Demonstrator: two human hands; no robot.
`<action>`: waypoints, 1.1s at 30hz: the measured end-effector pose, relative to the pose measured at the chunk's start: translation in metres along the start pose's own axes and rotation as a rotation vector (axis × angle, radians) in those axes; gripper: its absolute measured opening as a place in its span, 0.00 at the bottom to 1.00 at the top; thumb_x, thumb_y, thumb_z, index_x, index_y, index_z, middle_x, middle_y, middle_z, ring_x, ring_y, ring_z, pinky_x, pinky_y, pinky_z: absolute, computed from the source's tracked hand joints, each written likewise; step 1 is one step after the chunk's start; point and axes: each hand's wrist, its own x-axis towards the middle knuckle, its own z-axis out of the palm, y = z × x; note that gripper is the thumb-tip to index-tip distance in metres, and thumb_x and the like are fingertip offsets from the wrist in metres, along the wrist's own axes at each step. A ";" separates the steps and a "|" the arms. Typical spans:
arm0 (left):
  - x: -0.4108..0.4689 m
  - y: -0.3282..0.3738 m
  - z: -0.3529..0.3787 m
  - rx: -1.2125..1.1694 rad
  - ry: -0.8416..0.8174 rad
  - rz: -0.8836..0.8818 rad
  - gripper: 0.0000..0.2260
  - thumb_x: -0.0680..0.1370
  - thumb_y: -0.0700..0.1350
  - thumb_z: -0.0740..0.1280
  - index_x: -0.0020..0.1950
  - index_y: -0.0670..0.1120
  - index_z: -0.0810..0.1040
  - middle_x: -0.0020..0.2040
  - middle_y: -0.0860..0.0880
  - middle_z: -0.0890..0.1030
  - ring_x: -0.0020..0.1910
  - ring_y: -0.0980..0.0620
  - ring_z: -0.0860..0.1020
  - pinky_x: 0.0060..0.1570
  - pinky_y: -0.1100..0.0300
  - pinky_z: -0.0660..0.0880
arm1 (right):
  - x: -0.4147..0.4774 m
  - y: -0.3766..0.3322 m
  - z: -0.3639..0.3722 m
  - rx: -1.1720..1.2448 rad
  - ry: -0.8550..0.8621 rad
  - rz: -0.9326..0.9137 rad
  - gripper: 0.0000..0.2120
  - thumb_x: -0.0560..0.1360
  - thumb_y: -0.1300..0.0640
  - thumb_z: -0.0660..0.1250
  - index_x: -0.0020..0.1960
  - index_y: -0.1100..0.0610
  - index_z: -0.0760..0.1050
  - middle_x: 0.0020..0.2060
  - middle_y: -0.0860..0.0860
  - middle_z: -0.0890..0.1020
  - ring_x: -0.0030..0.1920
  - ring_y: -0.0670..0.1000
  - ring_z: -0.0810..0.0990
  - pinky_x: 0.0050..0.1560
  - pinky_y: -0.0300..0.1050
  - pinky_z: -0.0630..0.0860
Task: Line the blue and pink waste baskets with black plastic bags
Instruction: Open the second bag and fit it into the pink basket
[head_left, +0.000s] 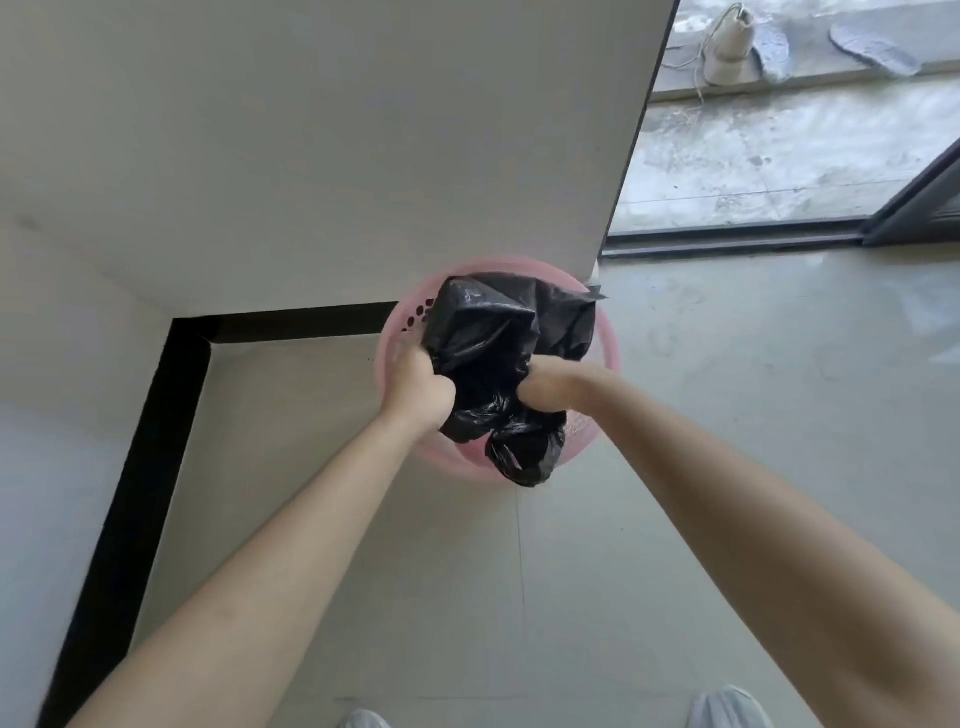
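Mostly black bag (488, 332) hides pink basket (605, 332) interior.

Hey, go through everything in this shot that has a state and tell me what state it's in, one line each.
pink waste basket: upright on the floor, rim mostly bare, not yet lined.
black plastic bag: crumpled, bunched over the basket's mouth, one end hanging over the near rim.
left hand: closed, gripping the bag.
right hand: closed, gripping the bag.
sliding door: open.

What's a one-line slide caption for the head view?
Both hands, left and right, grip a crumpled black plastic bag over the pink waste basket.
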 end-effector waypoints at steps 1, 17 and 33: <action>0.006 -0.008 0.003 0.074 0.011 0.027 0.30 0.68 0.27 0.55 0.67 0.48 0.68 0.55 0.49 0.75 0.55 0.47 0.73 0.52 0.59 0.69 | 0.012 0.000 0.005 -0.024 -0.032 0.025 0.17 0.75 0.61 0.54 0.60 0.61 0.74 0.53 0.55 0.78 0.53 0.58 0.78 0.54 0.49 0.76; 0.038 -0.006 -0.033 0.956 0.147 0.367 0.16 0.72 0.31 0.62 0.59 0.41 0.67 0.58 0.40 0.73 0.56 0.40 0.71 0.47 0.51 0.70 | -0.007 0.007 -0.054 -0.495 0.380 -0.014 0.29 0.75 0.36 0.63 0.60 0.62 0.73 0.45 0.54 0.75 0.45 0.57 0.74 0.44 0.47 0.71; 0.045 -0.031 -0.009 0.668 0.460 0.672 0.16 0.81 0.50 0.58 0.44 0.40 0.76 0.44 0.43 0.74 0.43 0.41 0.75 0.32 0.52 0.69 | -0.010 0.057 -0.047 -0.701 0.930 -0.186 0.05 0.82 0.59 0.52 0.53 0.58 0.65 0.31 0.53 0.79 0.26 0.54 0.73 0.26 0.47 0.65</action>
